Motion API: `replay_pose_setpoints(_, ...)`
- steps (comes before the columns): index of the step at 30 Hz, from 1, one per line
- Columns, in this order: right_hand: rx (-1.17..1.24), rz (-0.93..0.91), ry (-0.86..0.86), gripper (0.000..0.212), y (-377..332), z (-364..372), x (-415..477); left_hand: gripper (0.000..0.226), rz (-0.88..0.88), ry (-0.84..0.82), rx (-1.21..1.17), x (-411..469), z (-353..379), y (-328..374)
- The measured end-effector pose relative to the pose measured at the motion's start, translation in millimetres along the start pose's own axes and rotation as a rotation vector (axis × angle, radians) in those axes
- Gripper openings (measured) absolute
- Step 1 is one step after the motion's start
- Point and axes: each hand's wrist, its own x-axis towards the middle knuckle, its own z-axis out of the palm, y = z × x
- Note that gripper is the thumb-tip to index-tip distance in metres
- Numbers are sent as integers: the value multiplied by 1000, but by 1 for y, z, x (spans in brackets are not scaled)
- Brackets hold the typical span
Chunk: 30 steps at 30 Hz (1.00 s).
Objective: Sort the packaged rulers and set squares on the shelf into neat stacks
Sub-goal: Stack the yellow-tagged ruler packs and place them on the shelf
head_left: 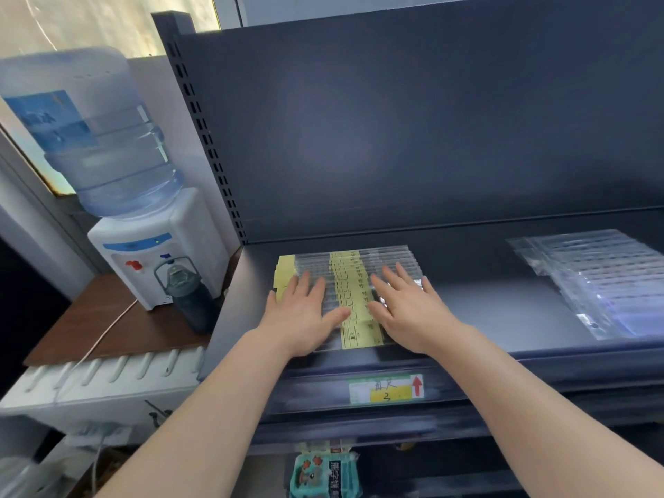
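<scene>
Both palms flat, fingers straight: left hand (300, 314) and right hand (409, 310) press the ruler stack (354, 282) (yellow labels) at shelf (485, 303) front-left. Clear-bagged set squares (603, 282) lie far right, well apart.

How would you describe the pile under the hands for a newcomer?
On the dark shelf, look at the left end, by the water dispenser. The ruler packs lie there under the left hand and right hand. Unlike the plain clear pile at the right, they carry yellow paper labels down the middle.
</scene>
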Motion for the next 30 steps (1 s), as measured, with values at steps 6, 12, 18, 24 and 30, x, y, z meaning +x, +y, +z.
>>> replay_pose_setpoints(6, -26, 49, -24, 57, -8, 3, 21, 89, 44, -75, 22, 14, -3, -4)
replay_pose_setpoints(12, -71, 82, 117, 52, -16, 2, 27, 93, 48, -10, 26, 17, -7, -7)
replay_pose_setpoints(18, -50, 151, 71, 58, -14, 9, 36, 101, -156, 10, -123, 28, -6, -22)
replay_pose_setpoints(24, -19, 268, 61, 60, -3, 6, 39, 98, -94, 29, -108, 31, -6, -19)
replay_pose_setpoints(30, 24, 353, 70, 64, 8, 1, 45, 97, -107, 63, -56, 39, -11, -13)
